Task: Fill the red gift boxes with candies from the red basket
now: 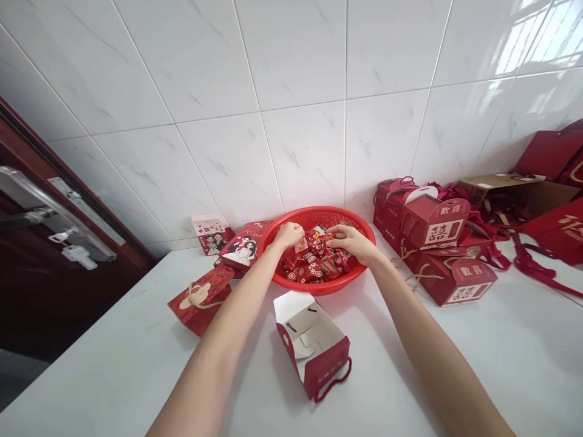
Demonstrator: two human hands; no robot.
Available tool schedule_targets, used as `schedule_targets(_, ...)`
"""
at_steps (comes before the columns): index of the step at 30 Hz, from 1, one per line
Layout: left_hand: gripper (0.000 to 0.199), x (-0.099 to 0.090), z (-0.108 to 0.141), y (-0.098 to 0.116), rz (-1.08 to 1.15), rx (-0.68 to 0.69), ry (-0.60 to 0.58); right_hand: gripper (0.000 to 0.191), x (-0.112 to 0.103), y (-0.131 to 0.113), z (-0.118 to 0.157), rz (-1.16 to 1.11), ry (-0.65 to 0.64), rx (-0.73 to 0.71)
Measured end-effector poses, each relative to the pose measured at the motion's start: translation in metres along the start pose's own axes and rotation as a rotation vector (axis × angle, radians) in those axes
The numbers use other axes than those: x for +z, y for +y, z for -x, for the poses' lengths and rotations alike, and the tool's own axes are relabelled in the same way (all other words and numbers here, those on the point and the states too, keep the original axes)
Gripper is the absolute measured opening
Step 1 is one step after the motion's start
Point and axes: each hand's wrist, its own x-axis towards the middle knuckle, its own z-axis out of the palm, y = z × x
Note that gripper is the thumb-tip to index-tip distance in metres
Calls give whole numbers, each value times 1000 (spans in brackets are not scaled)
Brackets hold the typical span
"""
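Observation:
A red plastic basket (319,213) against the wall holds many red-wrapped candies (310,272). Inside it, my left hand (289,235) is closed on a pale pink and red candy packet (300,245). My right hand (353,241) reaches in from the other side, fingers curled in a pinch on a red-wrapped candy (331,240), partly hidden by the fingers. In front of the basket, between my forearms, an open dark red gift box (325,363) lies with its white inside showing and a red cord handle; I see nothing inside it.
Left of the basket are an orange-red gift bag (203,300) with a rope handle, a boxed set with cartoon figures (243,246) and a small card box (210,235). Closed red gift boxes (437,224) and ribbons (531,258) crowd the right. A door (59,267) stands far left.

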Motion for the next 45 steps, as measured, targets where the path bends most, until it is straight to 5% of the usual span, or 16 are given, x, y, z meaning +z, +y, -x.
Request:
schedule_targets(10,27,1,2,-4,-18,-96,-45,9,1,5,-2,207,5,-26)
schedule_targets(13,10,1,4,-3,11,-56,-43,11,2,5,-1,247,-34,-47)
schedule_targets(17,20,0,7,7,119,87,-45,21,3,4,0,255,-11,-31)
schedule_targets(23,35,3,19,27,510,325,-494,33,1,7,-4,186,104,1)
schedule_targets(25,35,3,24,30,521,367,-539,35,1,7,-5,142,102,36)
schedule_targets(30,38,-3,30,35,623,354,-447,36,4,1,-2,148,163,45)
schedule_targets(36,36,-1,26,31,787,340,-289,38,6,-4,3,73,18,64)
schedule_targets(40,23,4,18,26,882,244,-282,35,5,-4,1,-3,111,-42)
schedule_targets(42,21,7,15,24,804,206,-245,32,4,-5,0,-46,173,-60)
schedule_targets(45,26,13,13,19,364,260,-254,23,5,-7,2,-74,214,-56)
